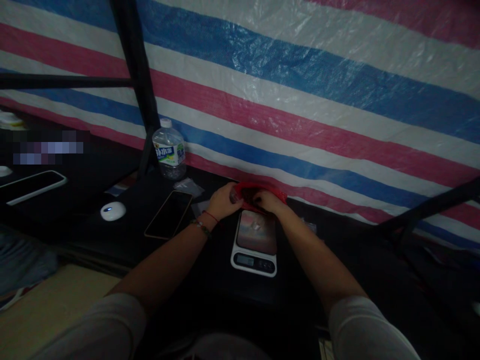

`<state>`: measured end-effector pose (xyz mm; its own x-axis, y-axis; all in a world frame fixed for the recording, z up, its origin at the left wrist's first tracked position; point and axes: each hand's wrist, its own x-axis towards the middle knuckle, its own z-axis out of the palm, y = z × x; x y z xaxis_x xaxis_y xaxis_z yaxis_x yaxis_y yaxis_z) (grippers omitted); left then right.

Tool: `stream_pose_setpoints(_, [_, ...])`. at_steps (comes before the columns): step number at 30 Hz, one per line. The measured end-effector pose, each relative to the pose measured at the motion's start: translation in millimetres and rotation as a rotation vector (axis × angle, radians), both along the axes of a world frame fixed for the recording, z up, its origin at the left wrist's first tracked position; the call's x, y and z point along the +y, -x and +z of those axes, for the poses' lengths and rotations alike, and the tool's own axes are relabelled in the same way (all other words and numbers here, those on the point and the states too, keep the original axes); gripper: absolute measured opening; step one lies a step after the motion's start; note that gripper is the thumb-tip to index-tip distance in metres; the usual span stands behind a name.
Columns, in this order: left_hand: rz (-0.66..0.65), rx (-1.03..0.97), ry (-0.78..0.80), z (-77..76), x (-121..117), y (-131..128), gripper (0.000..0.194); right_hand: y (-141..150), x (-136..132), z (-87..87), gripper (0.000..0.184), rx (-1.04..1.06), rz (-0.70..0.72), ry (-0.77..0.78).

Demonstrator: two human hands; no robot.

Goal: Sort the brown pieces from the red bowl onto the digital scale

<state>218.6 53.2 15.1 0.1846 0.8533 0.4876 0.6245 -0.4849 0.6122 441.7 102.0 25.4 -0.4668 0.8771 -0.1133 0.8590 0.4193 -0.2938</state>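
A red plastic bag (275,191) lies at the back of the black table, just behind a white kitchen scale (257,265). Its mouth is open and its contents look dark. My left hand (223,201) grips the bag's left edge between thumb and fingers. My right hand (270,202) reaches into the mouth from the right, its fingers curled together; what they hold, if anything, is hidden. On the scale's shiny plate rests a small clear plastic bag (256,226). The display is lit, but I cannot read it.
Left of my arm lie a dark phone (169,214), a clear plastic packet (188,187) and a white computer mouse (113,211). A plastic bottle (169,152) stands behind them. Another phone (32,186) lies far left. A striped tarp (300,100) hangs behind the table, with dark metal posts (137,65).
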Motion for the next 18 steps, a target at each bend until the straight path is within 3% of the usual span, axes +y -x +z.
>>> stream_pose_setpoints(5, [-0.355,0.244,0.058,16.9,-2,20,0.036,-2,-5,2.6,0.026,0.034,-0.072,-0.062])
stream_pose_setpoints(9, [-0.671,0.256,0.067,17.7,1,24,0.04,-3,-10,9.7,0.024,0.052,-0.119,-0.054])
stream_pose_setpoints(14, [-0.635,0.201,-0.046,17.5,-10,8,0.06,-6,-18,18.6,0.04,0.12,-0.135,-0.033])
stream_pose_setpoints(18, [-0.643,0.318,-0.078,15.1,-23,-14,0.066,-4,-18,11.1,0.038,0.081,-0.086,0.043])
